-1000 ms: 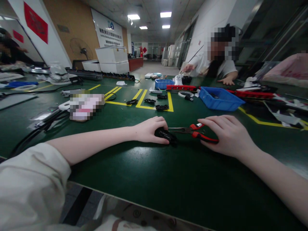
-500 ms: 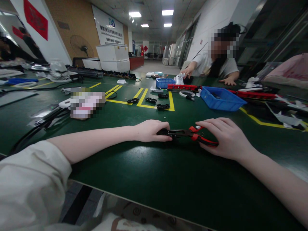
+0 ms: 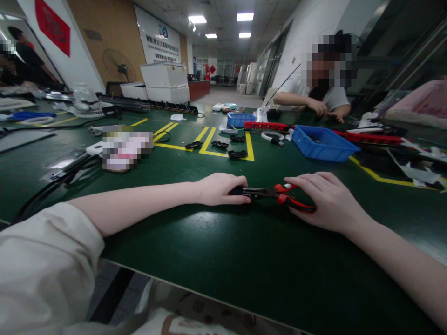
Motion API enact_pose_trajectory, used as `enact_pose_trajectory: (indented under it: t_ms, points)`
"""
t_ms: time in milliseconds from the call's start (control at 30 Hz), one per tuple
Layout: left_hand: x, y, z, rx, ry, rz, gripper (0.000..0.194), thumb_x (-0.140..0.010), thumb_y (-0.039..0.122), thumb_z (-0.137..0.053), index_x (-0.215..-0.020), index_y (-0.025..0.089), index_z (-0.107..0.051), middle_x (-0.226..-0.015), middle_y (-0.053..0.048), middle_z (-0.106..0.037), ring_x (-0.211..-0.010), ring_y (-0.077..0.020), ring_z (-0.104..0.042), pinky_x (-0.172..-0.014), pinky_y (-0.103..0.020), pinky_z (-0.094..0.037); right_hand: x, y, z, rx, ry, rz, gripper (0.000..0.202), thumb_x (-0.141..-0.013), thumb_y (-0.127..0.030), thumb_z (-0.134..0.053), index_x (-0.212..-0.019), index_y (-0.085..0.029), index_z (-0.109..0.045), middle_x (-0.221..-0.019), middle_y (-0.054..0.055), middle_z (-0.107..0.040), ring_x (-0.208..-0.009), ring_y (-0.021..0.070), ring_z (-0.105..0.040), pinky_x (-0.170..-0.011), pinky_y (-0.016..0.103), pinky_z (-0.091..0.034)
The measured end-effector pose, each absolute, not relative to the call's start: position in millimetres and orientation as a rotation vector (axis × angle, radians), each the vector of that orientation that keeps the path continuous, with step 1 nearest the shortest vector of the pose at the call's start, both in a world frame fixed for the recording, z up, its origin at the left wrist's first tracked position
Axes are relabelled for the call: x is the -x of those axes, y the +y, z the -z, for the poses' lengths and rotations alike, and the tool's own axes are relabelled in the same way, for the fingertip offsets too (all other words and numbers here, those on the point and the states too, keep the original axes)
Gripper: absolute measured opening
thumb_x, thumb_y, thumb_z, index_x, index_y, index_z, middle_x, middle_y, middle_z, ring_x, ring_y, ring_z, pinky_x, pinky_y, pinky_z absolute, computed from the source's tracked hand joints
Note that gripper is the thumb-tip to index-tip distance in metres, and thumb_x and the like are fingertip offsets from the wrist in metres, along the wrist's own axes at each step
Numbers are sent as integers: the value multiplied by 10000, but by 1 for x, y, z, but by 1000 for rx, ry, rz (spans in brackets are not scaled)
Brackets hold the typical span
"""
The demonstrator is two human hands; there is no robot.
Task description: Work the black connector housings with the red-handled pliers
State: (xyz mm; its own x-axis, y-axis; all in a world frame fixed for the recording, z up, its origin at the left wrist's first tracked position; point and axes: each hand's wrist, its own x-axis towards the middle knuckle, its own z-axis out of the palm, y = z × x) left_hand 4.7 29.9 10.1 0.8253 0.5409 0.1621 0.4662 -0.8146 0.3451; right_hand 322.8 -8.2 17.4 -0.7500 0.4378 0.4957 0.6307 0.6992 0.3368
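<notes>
Between thumb and fingers, my left hand (image 3: pixel 221 189) grips a small black part (image 3: pixel 238 190), mostly covered by the fingers. My right hand (image 3: pixel 326 200) is closed around the red-and-black handles of a pair of pliers (image 3: pixel 267 192). The jaws point left and meet the black part at my left fingertips; whether they clamp it I cannot tell. Both hands are low over the green table (image 3: pixel 209 251). Beyond them, several similar black parts (image 3: pixel 237 154) lie inside and beside yellow tape outlines.
A blue bin (image 3: pixel 323 144) stands at the right, with a smaller blue bin (image 3: pixel 240 119) farther back. Red strips (image 3: pixel 268 126) lie near them. A phone (image 3: pixel 127 151) and black cables (image 3: pixel 70 174) are on the left. Across the table sits another person (image 3: pixel 330 88).
My hands, the pliers and the black part stay almost unchanged. The person across has drawn their hands together. Someone at the far left has shifted.
</notes>
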Motion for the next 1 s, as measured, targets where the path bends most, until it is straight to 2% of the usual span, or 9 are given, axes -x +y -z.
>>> enact_pose_trajectory:
  t_ms: [367,567,833,1000]
  points:
    - [-5,30,-11,-2726,773,-366,376,-1029,525,-525,-1110,168,-611,-933,-56,-683,-829,-200,-638,-692,-284,-424,-324,-7,-17,880,-2545,653,432,-912,-331,-587,-1329,-219,-603,-1116,129,-751,-952,301,-712,-822,453,-521]
    - [-5,29,-10,-2725,777,-364,379,-1010,525,-558,-1158,181,-614,-1001,-61,-707,-883,-206,-661,-723,-290,-446,-325,-7,-17,893,-2544,636,472,-887,-332,-621,-1350,-238,-617,-1121,114,-755,-967,306,-712,-855,465,-505]
    - [-5,29,-10,-2723,814,-368,389,-1006,510,-577,-1208,178,-589,-1007,-65,-711,-875,-209,-670,-716,-285,-449,-325,-8,-17,837,-2569,643,439,-895,-304,-603,-1323,-205,-621,-1087,122,-749,-946,295,-709,-825,441,-505]
    - [-5,30,-9,-2735,807,-366,386,-1028,506,-544,-1242,187,-581,-1037,-73,-718,-903,-219,-682,-746,-300,-470,-326,-8,-16,834,-2580,653,491,-883,-304,-609,-1366,-213,-611,-1076,120,-746,-937,297,-702,-795,427,-492]
